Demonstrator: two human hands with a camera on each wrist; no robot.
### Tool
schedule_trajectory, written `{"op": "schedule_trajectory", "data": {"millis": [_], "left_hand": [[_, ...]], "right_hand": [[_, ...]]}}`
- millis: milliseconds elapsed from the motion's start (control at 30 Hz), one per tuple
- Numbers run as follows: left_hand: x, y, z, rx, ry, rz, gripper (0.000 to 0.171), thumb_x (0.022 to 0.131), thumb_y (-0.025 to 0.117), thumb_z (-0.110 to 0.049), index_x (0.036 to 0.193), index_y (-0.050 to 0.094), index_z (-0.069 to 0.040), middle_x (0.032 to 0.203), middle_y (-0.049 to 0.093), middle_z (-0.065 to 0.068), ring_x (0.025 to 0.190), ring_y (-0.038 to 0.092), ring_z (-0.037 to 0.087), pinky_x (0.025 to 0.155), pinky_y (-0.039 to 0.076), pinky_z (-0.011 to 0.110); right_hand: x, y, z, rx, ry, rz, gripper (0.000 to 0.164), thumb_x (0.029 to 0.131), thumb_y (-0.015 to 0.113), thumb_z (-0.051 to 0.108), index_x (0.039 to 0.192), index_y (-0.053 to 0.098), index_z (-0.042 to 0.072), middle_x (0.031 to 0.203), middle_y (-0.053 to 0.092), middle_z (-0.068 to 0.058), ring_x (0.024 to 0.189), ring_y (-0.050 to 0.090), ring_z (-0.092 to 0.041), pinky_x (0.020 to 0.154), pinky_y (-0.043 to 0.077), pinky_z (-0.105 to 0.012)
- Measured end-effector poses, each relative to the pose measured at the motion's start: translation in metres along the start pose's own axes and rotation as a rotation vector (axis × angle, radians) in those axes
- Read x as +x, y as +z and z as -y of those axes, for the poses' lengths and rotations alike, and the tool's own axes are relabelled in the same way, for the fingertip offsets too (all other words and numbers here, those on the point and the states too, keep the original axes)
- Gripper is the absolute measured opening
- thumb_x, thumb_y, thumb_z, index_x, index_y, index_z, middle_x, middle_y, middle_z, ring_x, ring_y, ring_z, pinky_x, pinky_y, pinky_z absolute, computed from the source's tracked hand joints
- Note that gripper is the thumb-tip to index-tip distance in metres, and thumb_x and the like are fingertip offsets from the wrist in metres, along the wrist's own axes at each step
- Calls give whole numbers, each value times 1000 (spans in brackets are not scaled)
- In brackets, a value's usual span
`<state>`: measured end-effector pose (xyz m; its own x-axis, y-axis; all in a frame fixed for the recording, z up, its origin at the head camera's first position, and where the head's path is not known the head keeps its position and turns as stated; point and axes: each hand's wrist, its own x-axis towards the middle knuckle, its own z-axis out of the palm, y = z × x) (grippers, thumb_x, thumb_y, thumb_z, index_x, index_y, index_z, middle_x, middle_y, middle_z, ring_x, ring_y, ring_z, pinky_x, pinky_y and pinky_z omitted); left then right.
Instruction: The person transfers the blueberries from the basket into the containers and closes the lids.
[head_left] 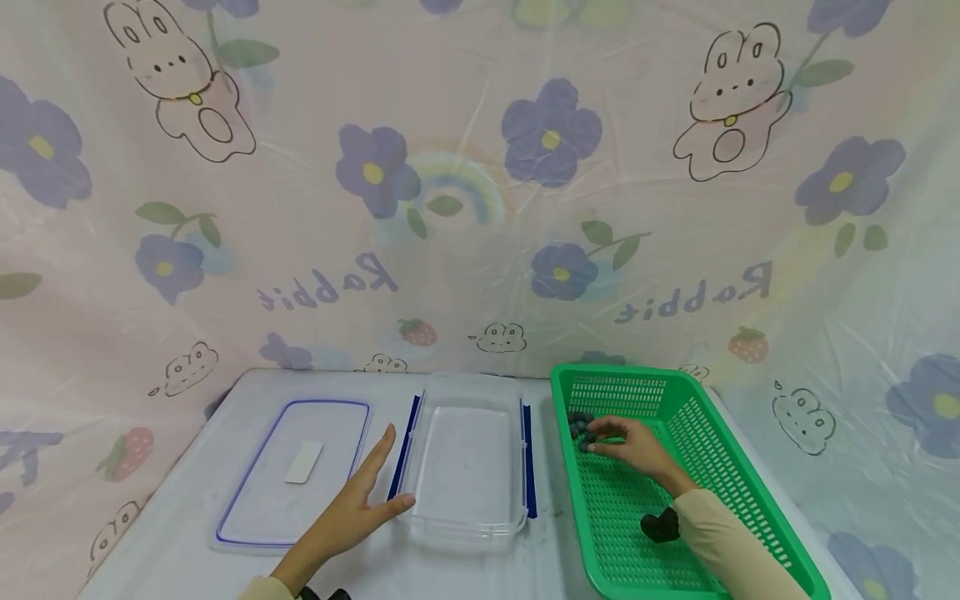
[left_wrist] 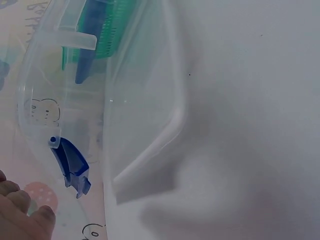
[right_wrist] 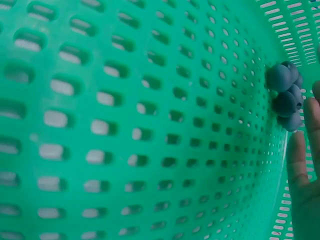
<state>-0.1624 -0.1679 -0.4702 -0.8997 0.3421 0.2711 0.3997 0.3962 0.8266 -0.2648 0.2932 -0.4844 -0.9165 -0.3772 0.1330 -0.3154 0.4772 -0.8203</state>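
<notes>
In the head view, several dark blueberries (head_left: 579,422) lie at the left side of the green basket (head_left: 576,508). My right hand (head_left: 637,454) reaches into the basket, thumb and fingertips at the berries. In the right wrist view, the fingers (right_wrist: 297,155) extend up to the clustered blueberries (right_wrist: 284,102); no berry is seen gripped. My left hand (head_left: 352,512) hovers, fingers spread, by the left side of a clear plastic container (head_left: 468,454), holding nothing. The left wrist view shows part of that hand (left_wrist: 25,215) near the container's blue latch (left_wrist: 72,162).
A clear lid (head_left: 258,508) with a blue seal line lies left of the container, a white label (head_left: 304,462) on it. Blue latches hang at both container sides. A patterned curtain (head_left: 465,275) stands behind the white table (head_left: 187,492). The basket's raised walls surround my right hand.
</notes>
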Motion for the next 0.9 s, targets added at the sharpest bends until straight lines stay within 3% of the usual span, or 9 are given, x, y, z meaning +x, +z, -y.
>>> {"op": "schedule_trajectory", "data": {"millis": [333,600,900], "left_hand": [[1,2,3,21,-81,57,110,82,79,-32,156,1,-10,160,-1,12,143,3,40,107,12,66],[5,4,5,71,-114,99,111,82,77,-38,156,-1,-10,160,-3,13,143,2,40,108,11,64],[7,8,11,69,-132,125,108,82,78,-36,157,4,-9,161,-3,12,144,2,39,107,13,66]], "right_hand": [[5,3,-5,-68,5,-4,34,88,73,15,116,64,-2,112,65,-15,100,61,-31,78,52,-34],[9,6,-10,-110,4,-6,30,87,74,16,113,67,1,108,67,-11,95,63,-24,77,52,-35],[12,9,-11,-132,2,8,29,87,74,14,113,67,2,108,67,-12,95,63,-27,76,52,-34]]}}
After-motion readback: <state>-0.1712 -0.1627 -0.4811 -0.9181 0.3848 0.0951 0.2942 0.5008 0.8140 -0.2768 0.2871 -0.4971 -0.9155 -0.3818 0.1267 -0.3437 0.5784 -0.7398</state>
